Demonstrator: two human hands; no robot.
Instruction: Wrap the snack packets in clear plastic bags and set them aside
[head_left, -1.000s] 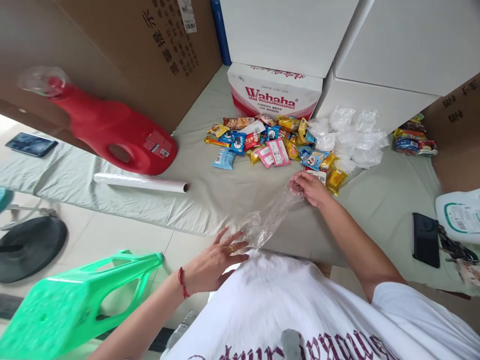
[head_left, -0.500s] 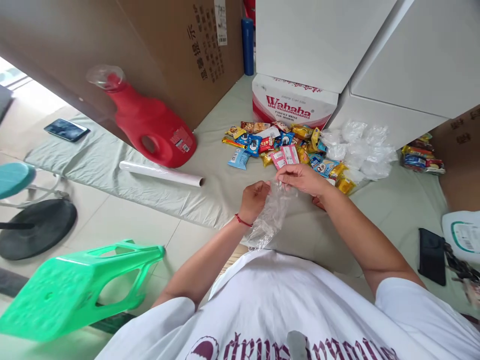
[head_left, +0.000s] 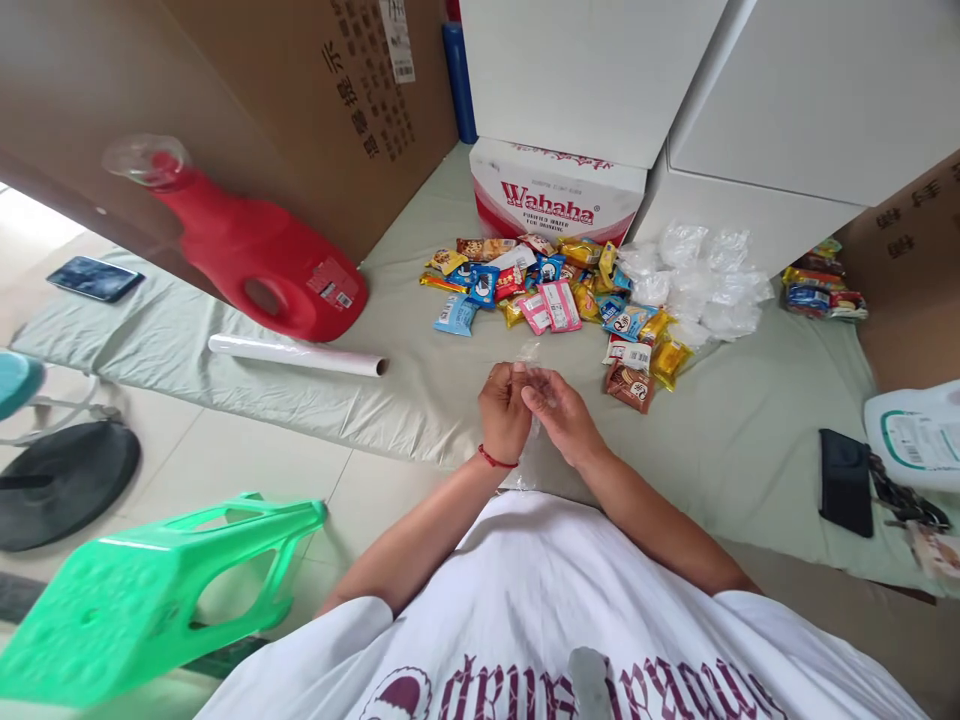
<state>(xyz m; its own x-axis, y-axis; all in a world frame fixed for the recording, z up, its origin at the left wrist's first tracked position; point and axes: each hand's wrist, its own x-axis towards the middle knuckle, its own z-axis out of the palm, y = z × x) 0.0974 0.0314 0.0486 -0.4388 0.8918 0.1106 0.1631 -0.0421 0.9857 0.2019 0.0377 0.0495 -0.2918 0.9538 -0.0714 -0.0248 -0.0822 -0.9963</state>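
Close in front of my chest, a clear plastic bag (head_left: 531,450) hangs between my two hands, mostly hidden by them. My left hand (head_left: 506,410), with a red cord at the wrist, is closed on the bag. My right hand (head_left: 564,412) touches the left one and is also closed on the bag, its fingers partly covered by the film. Beyond them lies a pile of small wrapped snacks (head_left: 480,286), with a brown snack packet (head_left: 628,386) nearest my right hand. Several crumpled clear plastic bags (head_left: 697,280) are heaped to the right of the pile.
A red jug (head_left: 277,265) and a white roll (head_left: 300,356) lie on the left of the cloth. Behind the snacks is a Wahaha carton (head_left: 555,195). At right sit a dark phone (head_left: 846,482) and a white bottle (head_left: 919,430). A green stool (head_left: 142,590) lies tipped at lower left.
My right hand has come in to meet the left, and the bag is gathered between them. The brown packet is uncovered. The view has shifted slightly to the right.
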